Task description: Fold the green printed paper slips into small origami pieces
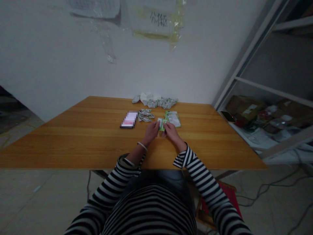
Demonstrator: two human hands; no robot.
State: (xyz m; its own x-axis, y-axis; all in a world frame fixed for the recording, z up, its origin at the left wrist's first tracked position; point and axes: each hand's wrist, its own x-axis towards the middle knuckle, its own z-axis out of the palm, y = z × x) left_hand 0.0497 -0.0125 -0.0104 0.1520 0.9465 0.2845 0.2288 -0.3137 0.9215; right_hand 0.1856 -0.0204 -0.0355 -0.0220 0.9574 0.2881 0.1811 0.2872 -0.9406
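Note:
My left hand point(151, 131) and my right hand point(170, 131) meet over the middle of the wooden table point(85, 137). Both pinch a small green-and-white packet point(161, 124) held between them, fingers closed on it. A stack of flat green-and-white bags point(173, 118) lies just beyond my right hand. A few small folded packets point(145, 116) lie just beyond my left hand. A bigger heap of such packets point(156, 101) sits at the table's far edge by the wall.
A phone with a lit, blurred screen point(129, 119) lies left of the small packets. A metal shelf rack point(269, 107) with boxes and bags stands at the right. Cables trail on the floor at the lower right.

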